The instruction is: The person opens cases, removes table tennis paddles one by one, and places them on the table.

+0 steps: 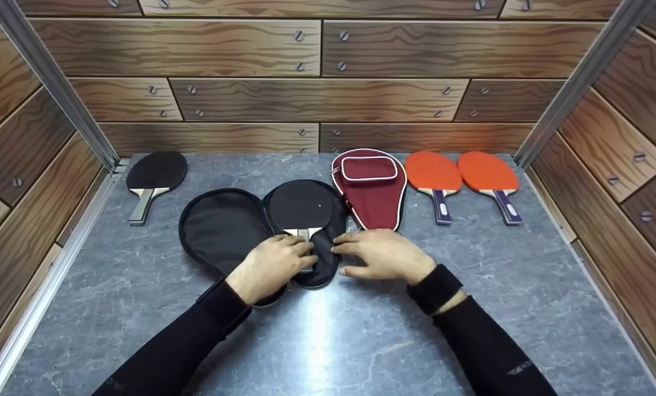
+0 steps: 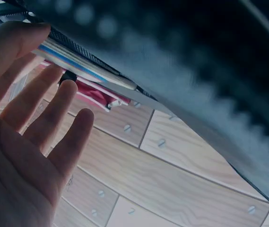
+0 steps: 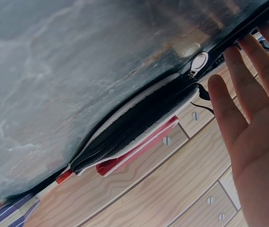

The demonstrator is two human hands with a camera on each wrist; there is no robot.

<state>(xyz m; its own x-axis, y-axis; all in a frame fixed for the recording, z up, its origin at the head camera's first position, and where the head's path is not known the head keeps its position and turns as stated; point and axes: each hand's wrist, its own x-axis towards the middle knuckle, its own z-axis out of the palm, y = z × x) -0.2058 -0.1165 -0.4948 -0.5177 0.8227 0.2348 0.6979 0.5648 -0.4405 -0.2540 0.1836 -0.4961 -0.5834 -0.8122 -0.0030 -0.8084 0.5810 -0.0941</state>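
A black table tennis paddle (image 1: 300,204) lies in one half of an opened black paddle case (image 1: 336,212). The case's other half (image 1: 226,220) is folded out flat to the left. My left hand (image 1: 275,263) is over the paddle's handle and partly hides it. In the left wrist view its fingers (image 2: 49,111) are loosely extended beside the handle edge (image 2: 84,66). My right hand (image 1: 383,254) reaches in from the right, fingers extended, fingertips right at the case's right edge. In the right wrist view nothing is held in its palm (image 3: 262,142).
A red paddle case (image 1: 373,203) with white piping lies just behind my right hand. Right of it are two orange-faced paddles (image 1: 433,170) with purple handles. Another black paddle (image 1: 157,170) lies at the far left. Wood-patterned walls (image 1: 251,49) enclose the grey table (image 1: 113,308).
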